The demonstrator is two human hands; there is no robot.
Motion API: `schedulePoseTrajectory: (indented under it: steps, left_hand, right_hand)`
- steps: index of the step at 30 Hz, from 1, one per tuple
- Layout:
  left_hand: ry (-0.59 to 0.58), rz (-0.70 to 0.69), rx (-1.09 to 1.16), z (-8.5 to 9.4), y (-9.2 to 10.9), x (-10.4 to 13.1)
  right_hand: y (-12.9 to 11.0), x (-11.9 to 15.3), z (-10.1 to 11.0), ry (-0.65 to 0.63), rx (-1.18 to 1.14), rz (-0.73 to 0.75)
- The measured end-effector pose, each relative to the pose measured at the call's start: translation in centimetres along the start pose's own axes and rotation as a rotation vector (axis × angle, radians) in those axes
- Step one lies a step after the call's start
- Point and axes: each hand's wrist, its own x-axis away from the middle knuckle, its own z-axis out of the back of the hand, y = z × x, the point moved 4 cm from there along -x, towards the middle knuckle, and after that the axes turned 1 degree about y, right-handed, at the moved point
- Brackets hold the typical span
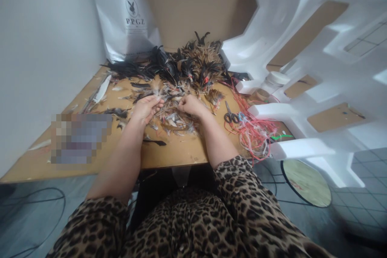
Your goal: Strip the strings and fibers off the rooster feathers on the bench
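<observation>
My left hand is closed in a pinch on a light brown feather, whose fluffy end rises above the fingertips. To its right, my right hand is curled closed over the loose feathers; anything between its fingers is too small to make out. Beneath and between both hands lies a scattered heap of small feathers. Behind them are a pile of black feathers and a bushy brown feather bunch. A single dark feather lies near the table's front edge.
Black-handled scissors lie right of my right hand, beside tangled red and white string. White foam pieces stand along the right side. A silver bag stands at the back left of the wooden table. A blurred-out item lies left.
</observation>
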Motion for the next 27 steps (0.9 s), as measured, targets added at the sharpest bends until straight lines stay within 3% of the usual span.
schedulePoseTrajectory:
  steps: [4, 11, 19, 27]
  left_hand:
    - [0.010, 0.018, 0.020, -0.2, 0.1, 0.2]
    - [-0.050, 0.091, -0.023, -1.2, 0.2, 1.1]
    - [-0.107, 0.103, -0.043, -1.8, 0.1, 1.4]
    - [-0.111, 0.086, -0.068, -1.6, -0.2, 1.1]
  right_hand:
    - [0.7, -0.3, 0.2, 0.061, -0.349, -0.106]
    - [0.4, -1.0, -1.7, -0.019, -0.974, -0.146]
    - [-0.7, -0.8, -3.3, 0.051, -1.070, -0.111]
    - [-1.3, -0.6, -3.8, 0.151, -1.025, -0.087]
